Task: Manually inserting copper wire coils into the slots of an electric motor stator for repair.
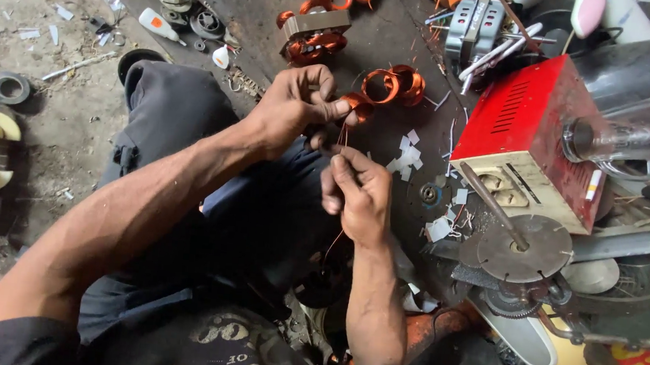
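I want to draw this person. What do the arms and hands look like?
Both arms are bare up to short dark sleeves. The left hand and right hand wear no gloves, rings or watch. The fingers look smudged with grime.

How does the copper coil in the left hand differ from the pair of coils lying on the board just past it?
The copper coil in the left hand is pinched in its grip and mostly hidden by the fingers; the pair of coils lies free on the dark board, untouched. The held coil has thin wire running down to the right hand; the pair shows no such lead. Both are loops of orange copper winding.
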